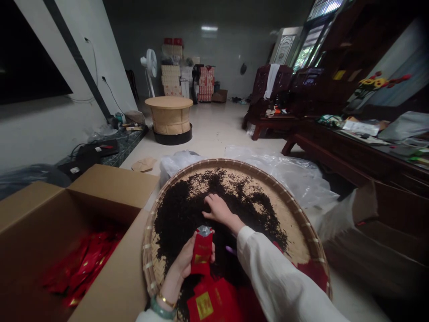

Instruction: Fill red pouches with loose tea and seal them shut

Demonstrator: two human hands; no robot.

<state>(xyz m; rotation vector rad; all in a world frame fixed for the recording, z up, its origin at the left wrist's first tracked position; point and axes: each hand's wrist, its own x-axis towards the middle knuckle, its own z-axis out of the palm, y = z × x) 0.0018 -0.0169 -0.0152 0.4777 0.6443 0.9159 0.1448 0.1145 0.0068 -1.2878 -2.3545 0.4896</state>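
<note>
My left hand (186, 257) is closed around a small red packet (202, 255) with gold print. The packet stands upright, and its open top shows a silvery lining. Beyond it, my right hand (219, 209) is over the dark dried leaves, which look like loose tea (181, 210). Its thumb and fingers are curved, with a gap between them, and no leaves show in it. The leaves are spread across a round woven bamboo tray (300, 241). More red packets (217, 302) lie at the tray's near edge. A purple object (231, 250), partly hidden, is beside my right sleeve.
At left stands an open cardboard box (110, 183) holding many red packets (87, 264). Clear plastic sheeting (284, 172) lies behind the tray. A brown bag or box (365, 223) stands at right, near a dark wooden table (338, 150). Farther off are a round stool-like table (169, 112) and a fan (150, 65).
</note>
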